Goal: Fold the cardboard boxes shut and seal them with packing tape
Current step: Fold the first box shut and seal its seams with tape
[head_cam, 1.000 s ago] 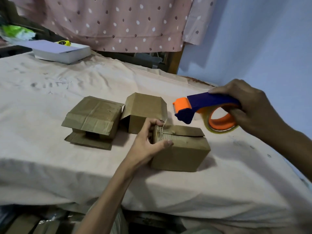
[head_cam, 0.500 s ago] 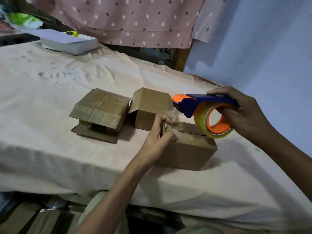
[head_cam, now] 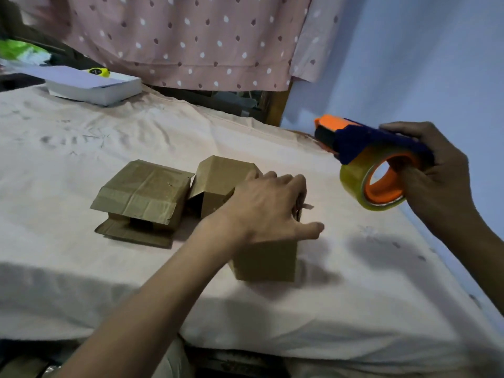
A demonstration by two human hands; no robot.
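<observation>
Your left hand [head_cam: 268, 205] lies over the top of the near box [head_cam: 268, 261], fingers draped across it and thumb stretched out to the right; this box stands close to the table's [head_cam: 81, 282] front edge, about midway along it. Your right hand [head_cam: 436, 181] grips the tape gun [head_cam: 368, 148], fingers curled round its blue handle, holding it in the air above the table's right edge, well apart from the box. Two more boxes sit just behind: the middle box [head_cam: 218, 184] and, to its left, the flapped box [head_cam: 144, 195]. A white box [head_cam: 95, 87] rests at the far left corner.
</observation>
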